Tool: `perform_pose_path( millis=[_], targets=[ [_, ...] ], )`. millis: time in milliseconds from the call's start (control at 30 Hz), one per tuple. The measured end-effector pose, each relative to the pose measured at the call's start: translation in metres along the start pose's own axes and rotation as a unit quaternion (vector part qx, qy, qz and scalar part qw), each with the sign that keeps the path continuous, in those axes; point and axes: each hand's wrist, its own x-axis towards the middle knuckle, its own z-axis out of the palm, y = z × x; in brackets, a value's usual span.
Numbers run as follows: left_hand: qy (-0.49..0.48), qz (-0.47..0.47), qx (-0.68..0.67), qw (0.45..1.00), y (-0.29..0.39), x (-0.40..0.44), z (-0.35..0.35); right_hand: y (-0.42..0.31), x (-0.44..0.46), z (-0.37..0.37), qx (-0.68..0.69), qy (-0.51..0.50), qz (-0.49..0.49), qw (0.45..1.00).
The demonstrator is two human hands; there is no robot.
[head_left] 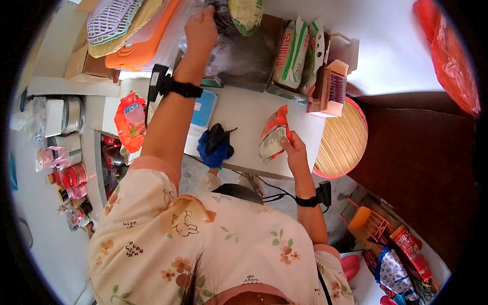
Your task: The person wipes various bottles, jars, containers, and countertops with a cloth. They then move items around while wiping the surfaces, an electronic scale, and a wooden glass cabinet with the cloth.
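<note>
My right hand (296, 148) is closed on the lower right edge of a red and white packet (274, 136), held over the white tabletop (249, 109). Stretched far forward, my left hand (201, 29) has its fingers closed beside crinkled clear plastic (223, 53) and a dark box (249, 68); what its fingers hold is too small to tell. A blue and black cloth bundle (216, 146) lies near the table's front edge, beside a blue-topped flat object (203, 109).
An open carton with green and white bags (293, 53) stands at the back, next to a small pink box (335, 89). Stacked baskets (109, 20) and an orange-lidded bin (134, 53) are back left. A round slatted lid (343, 140) sits right of the table.
</note>
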Motion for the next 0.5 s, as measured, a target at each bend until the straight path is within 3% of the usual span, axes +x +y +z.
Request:
perform_pose_path(
  millis=[67, 100, 300, 400, 500],
  targets=[
    [0.009, -0.027, 0.045, 0.999, -0.004, 0.006, -0.014, -0.013, -0.002, -0.001, 0.051, 0.001, -0.008, 0.999],
    [0.035, 0.044, 0.003, 0.998, 0.001, 0.005, -0.014, -0.018, -0.002, -0.001, 0.077, 0.0, -0.013, 0.997],
    [-0.035, 0.03, -0.027, 0.999, 0.013, -0.02, -0.005, -0.033, -0.004, -0.004, 0.07, -0.005, -0.027, 0.997],
    [0.0, 0.066, -0.014, 0.998, 0.006, -0.033, 0.016, -0.041, -0.008, -0.005, 0.08, -0.005, -0.025, 0.996],
    [-0.064, 0.021, 0.037, 0.997, 0.005, -0.045, 0.027, -0.053, -0.014, -0.005, 0.09, -0.013, -0.028, 0.995]
  ],
)
